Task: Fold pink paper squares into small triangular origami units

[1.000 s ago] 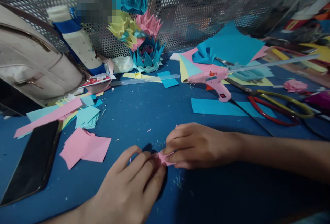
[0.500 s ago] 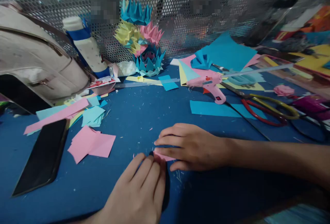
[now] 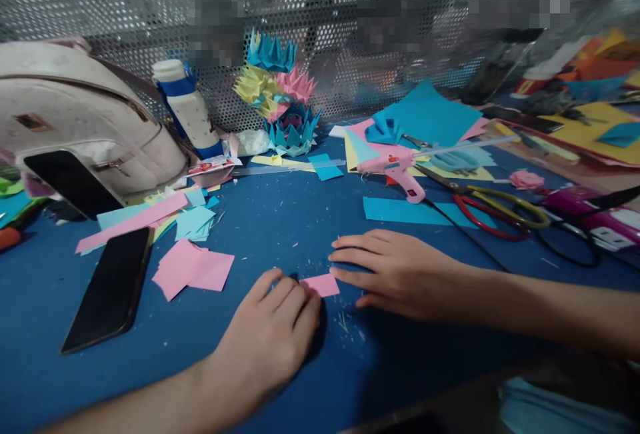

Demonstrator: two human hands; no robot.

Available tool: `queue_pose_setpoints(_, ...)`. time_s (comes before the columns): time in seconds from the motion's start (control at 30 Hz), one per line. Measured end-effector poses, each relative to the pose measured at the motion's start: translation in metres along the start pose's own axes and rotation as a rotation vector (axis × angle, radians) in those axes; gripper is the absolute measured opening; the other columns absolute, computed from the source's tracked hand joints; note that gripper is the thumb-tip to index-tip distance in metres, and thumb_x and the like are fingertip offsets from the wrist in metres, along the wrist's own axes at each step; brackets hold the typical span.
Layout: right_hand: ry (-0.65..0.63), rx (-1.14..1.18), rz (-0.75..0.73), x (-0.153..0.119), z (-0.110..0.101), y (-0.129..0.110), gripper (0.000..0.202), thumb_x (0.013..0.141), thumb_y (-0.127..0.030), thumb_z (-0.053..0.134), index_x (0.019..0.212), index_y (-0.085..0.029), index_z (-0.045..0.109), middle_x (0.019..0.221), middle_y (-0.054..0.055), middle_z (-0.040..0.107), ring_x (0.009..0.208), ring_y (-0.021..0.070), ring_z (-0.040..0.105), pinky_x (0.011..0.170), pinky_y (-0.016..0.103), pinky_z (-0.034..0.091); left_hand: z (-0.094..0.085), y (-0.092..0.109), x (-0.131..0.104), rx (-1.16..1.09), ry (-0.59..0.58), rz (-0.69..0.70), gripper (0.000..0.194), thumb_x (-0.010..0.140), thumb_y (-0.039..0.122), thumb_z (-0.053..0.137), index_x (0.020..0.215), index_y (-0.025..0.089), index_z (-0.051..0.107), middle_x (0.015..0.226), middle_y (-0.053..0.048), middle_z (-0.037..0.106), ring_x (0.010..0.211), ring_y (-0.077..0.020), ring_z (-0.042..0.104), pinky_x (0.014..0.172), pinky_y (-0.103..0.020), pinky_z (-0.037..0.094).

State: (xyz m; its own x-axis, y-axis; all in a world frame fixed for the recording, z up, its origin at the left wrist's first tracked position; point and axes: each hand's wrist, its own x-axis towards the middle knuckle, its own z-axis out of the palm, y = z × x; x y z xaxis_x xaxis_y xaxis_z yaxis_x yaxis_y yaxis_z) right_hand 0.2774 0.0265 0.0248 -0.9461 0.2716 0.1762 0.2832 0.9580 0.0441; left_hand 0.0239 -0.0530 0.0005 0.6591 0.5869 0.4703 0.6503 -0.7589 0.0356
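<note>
A small pink paper piece (image 3: 323, 285) lies on the blue table in front of me. My left hand (image 3: 273, 331) has its fingers curled together on the paper's left end, pressing it to the table. At the paper's right edge rests a fingertip of my right hand (image 3: 400, 274), whose fingers are spread and flat. Pink paper squares (image 3: 193, 269) lie in a small pile left of my hands. Light blue squares (image 3: 197, 222) are just behind that pile.
A black phone (image 3: 110, 291) lies at the left. Behind my hands are a pink glue gun (image 3: 395, 166) with a cord, scissors (image 3: 493, 211) and a blue strip (image 3: 420, 211). Folded paper flowers (image 3: 293, 129), a bottle (image 3: 187, 107) and a bag (image 3: 85, 114) stand at the back.
My right hand has shifted right off most of the pink paper, so more of it shows. My left hand stays on its left end. The camera view has shifted somewhat.
</note>
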Motion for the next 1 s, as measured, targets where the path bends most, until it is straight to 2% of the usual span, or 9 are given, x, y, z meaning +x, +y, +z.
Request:
queue_pose_setpoints(0.1,-0.008,0.024,0.007,0.002,-0.002,0.0,0.031,0.098,-0.039,0.055,0.119,-0.018,0.063,0.127,0.009,0.063,0.123,0.0282,0.05,0.09,0.043,0.045,-0.004,-0.014,0.006,-0.114,-0.068,-0.078,0.014,0.098,0.026,0.057,0.109,0.016,0.059,0.091,-0.003,0.065,0.082,-0.0207,0.057,0.082,-0.039,0.042)
queue_pose_setpoints(0.17,-0.005,0.033,0.016,0.007,-0.001,0.0,0.034,0.097,-0.044,0.056,0.115,-0.017,0.064,0.122,0.01,0.064,0.117,0.0281,0.052,0.089,0.042,0.045,-0.005,-0.021,0.01,-0.17,-0.109,-0.152,0.027,0.091,0.033,0.069,0.108,0.017,0.056,0.1,-0.004,0.064,0.089,-0.0226,0.057,0.081,-0.038,0.041)
queue_pose_setpoints(0.23,-0.012,0.041,0.025,0.014,0.002,-0.001,0.038,0.094,-0.049,0.059,0.108,-0.014,0.064,0.114,0.011,0.065,0.107,0.026,0.055,0.084,0.039,0.045,-0.005,-0.026,0.014,-0.223,-0.138,-0.207,0.031,0.087,0.035,0.075,0.105,0.019,0.056,0.101,-0.003,0.064,0.09,-0.0221,0.057,0.078,-0.036,0.04)
queue_pose_setpoints(0.33,0.007,0.068,0.037,0.024,0.006,-0.004,0.041,0.094,-0.053,0.056,0.1,-0.013,0.064,0.101,0.011,0.065,0.09,0.0221,0.054,0.076,0.034,0.043,-0.002,-0.028,0.016,-0.289,-0.163,-0.263,0.023,0.088,0.033,0.074,0.097,0.021,0.057,0.098,-0.001,0.063,0.089,-0.0206,0.056,0.076,-0.033,0.038)
queue_pose_setpoints(0.47,0.063,0.182,0.083,0.034,0.008,-0.005,0.027,0.102,-0.033,0.046,0.093,-0.015,0.064,0.088,0.006,0.065,0.081,0.0175,0.052,0.07,0.029,0.038,0.001,-0.029,0.017,-0.355,-0.171,-0.322,0.016,0.089,0.03,0.073,0.094,0.022,0.06,0.096,0.001,0.064,0.089,-0.0194,0.057,0.077,-0.033,0.035)
queue_pose_setpoints(0.63,0.059,0.379,0.205,0.037,0.01,-0.003,0.011,0.097,-0.022,0.055,0.092,-0.017,0.064,0.085,0.001,0.065,0.079,0.0146,0.055,0.067,0.025,0.036,0.002,-0.031,0.018,-0.403,-0.168,-0.389,0.019,0.088,0.036,0.074,0.094,0.022,0.062,0.093,0.001,0.064,0.089,-0.0196,0.057,0.079,-0.033,0.035)
queue_pose_setpoints(0.77,0.056,0.46,0.236,0.036,0.014,-0.001,0.007,0.094,-0.02,0.059,0.089,-0.018,0.063,0.086,0.001,0.064,0.082,0.0145,0.056,0.068,0.025,0.037,0.002,-0.031,0.021,-0.414,-0.156,-0.413,0.018,0.1,0.036,0.056,0.089,0.023,0.064,0.091,0.002,0.066,0.088,-0.0181,0.059,0.079,-0.033,0.035)
queue_pose_setpoints(0.9,0.073,0.485,0.219,0.034,0.019,0.002,0.009,0.095,-0.024,0.06,0.09,-0.018,0.064,0.087,0.002,0.065,0.083,0.0153,0.057,0.07,0.025,0.04,0.004,-0.032,0.02,-0.383,-0.133,-0.391,0.015,0.096,0.035,0.063,0.088,0.022,0.065,0.092,0.0,0.068,0.087,-0.0187,0.059,0.078,-0.033,0.035)
queue_pose_setpoints(1.0,0.146,0.498,0.138,0.029,0.023,0.007,0.014,0.098,-0.023,0.056,0.093,-0.019,0.068,0.088,0.002,0.067,0.086,0.0146,0.058,0.072,0.025,0.042,0.004,-0.034,0.018,-0.351,-0.109,-0.318,0.011,0.097,0.032,0.062,0.092,0.025,0.068,0.095,0.0,0.07,0.089,-0.018,0.06,0.079,-0.034,0.034)
